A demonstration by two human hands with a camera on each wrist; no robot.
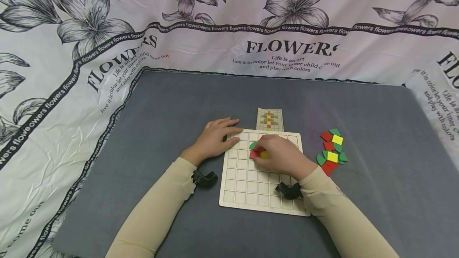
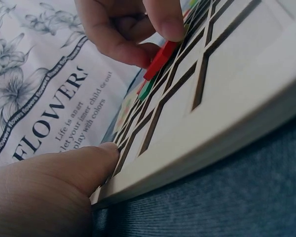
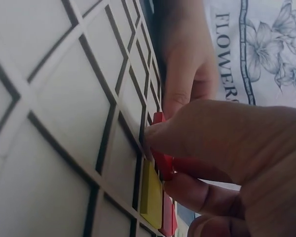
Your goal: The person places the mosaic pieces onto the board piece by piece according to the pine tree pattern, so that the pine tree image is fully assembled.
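- The right arm, in a tan sleeve, reaches in from the near right, so the right hand is over the far part of the board.
- The right grip is pinched nearly closed, thumb and fingers grasping a red tile; the tile is over the left part of the board's far half, and whether it touches the squares is unclear.
- The left arm comes from the near left; the left hand lies palm down at the board's far left corner.
- The left grip is released, its fingers extended and holding nothing, with the thumb at the board's left edge.
- Just beside the held tile are a green piece on its far side and a yellow tile to its right.
- The board lies flat on the grey tabletop.
- A patterned card is at the board's far edge.
- To the right, apart from the board, is a pile of tiles.
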